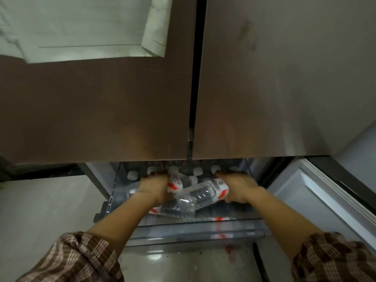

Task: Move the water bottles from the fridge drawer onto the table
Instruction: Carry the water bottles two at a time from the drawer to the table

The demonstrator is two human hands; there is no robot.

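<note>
The fridge drawer is pulled out below two closed brown fridge doors. Inside stand several clear water bottles with white caps along the back. My left hand and my right hand press from both sides on a bundle of clear bottles with red-and-white labels, which lies tilted above the drawer floor. One more labelled bottle lies at the drawer's front. The table is not in view.
The brown fridge doors hang close over the drawer's back half. An opened lower door with a white gasket stands at the right. Pale floor lies to the left and shiny floor in front of the drawer.
</note>
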